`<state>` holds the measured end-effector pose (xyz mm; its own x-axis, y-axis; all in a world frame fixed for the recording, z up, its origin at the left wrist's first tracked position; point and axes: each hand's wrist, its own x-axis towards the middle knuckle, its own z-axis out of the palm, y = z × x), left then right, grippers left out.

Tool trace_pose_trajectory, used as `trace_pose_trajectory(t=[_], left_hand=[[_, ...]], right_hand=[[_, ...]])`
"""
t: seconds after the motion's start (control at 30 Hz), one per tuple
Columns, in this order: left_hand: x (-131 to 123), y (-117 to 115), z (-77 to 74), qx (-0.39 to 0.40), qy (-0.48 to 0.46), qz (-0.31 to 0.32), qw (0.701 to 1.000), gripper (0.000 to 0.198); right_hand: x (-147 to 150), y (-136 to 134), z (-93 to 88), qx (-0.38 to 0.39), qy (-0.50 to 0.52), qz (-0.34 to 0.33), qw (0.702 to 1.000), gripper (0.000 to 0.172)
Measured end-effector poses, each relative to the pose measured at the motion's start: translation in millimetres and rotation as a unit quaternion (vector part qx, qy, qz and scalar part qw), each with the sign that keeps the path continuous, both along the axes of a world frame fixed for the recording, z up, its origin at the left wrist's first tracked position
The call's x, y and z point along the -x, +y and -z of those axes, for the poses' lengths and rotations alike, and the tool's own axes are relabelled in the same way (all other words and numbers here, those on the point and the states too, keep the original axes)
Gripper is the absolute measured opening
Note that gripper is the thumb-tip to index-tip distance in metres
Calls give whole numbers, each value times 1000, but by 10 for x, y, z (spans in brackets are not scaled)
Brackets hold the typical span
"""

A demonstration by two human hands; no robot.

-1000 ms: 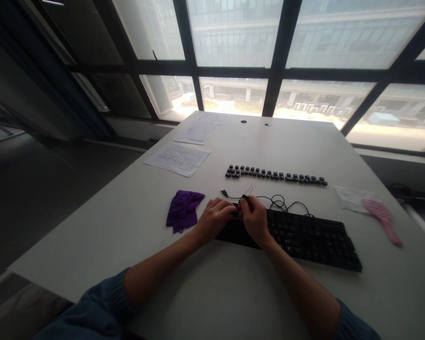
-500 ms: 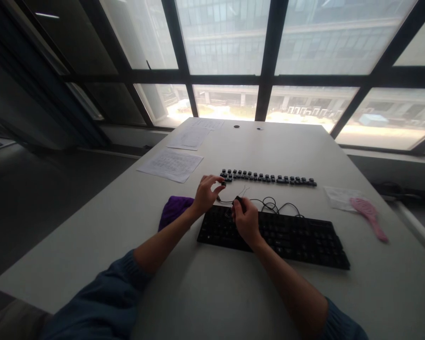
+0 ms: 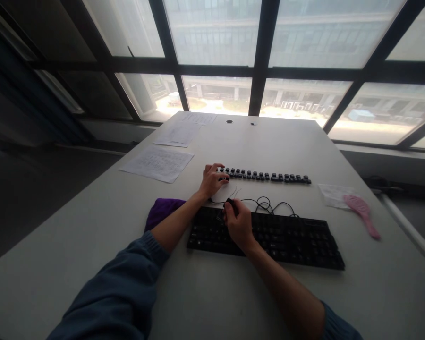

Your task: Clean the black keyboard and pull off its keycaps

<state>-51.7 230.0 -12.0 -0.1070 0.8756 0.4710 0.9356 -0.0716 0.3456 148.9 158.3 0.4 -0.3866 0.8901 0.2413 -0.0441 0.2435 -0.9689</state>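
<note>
My left hand (image 3: 211, 182) is at the left end of two rows of small black keycaps (image 3: 255, 176), its thumb and fingers closed around a keycap there. Over the left part of the black keyboard (image 3: 293, 241), my right hand (image 3: 239, 221) grips a small black tool with thin wire loops sticking out of it. Its fingers wrap round the tool's dark handle (image 3: 229, 202). A black cable (image 3: 265, 206) lies coiled behind the keyboard. Beside my left forearm is a purple cloth (image 3: 162, 212).
Papers (image 3: 157, 163) lie on the left side of the white table (image 3: 205, 293). At the right are a pink hairbrush (image 3: 359, 208) and a pale sheet (image 3: 331, 196). Windows stand beyond the far edge, where a round hole (image 3: 229, 122) shows in the tabletop.
My left hand has moved forward and slightly right, from in front of the keycap rows to their left end. The camera view has shifted a little; my right hand keeps its hold.
</note>
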Motion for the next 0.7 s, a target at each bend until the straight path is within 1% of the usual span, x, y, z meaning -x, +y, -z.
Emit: trace_pose_trajectory(t=[0.3, 0.4, 0.47, 0.57, 0.63, 0.7], left_hand=[[-2, -7, 15, -2, -7, -1, 1000, 18], [14, -28, -38, -11, -18, 0, 1000, 20], [20, -63, -112, -26, -31, -7, 999, 18], [-4, -201, -263, -50, -60, -12, 997, 13], [-54, -371, -355, -55, -76, 8, 996, 12], [-129, -592, -411, -49, -90, 33, 994, 15]], right_hand=[[-11, -11, -6, 12, 1, -6, 1000, 28], [-18, -21, -26, 9, 2, -7, 1000, 28], [-22, -27, -40, 7, 5, -8, 1000, 29], [-20, -14, -44, 12, 14, 1, 1000, 31], [-10, 20, -39, 37, 39, 16, 998, 31], [3, 64, -37, 82, 81, 40, 993, 32]])
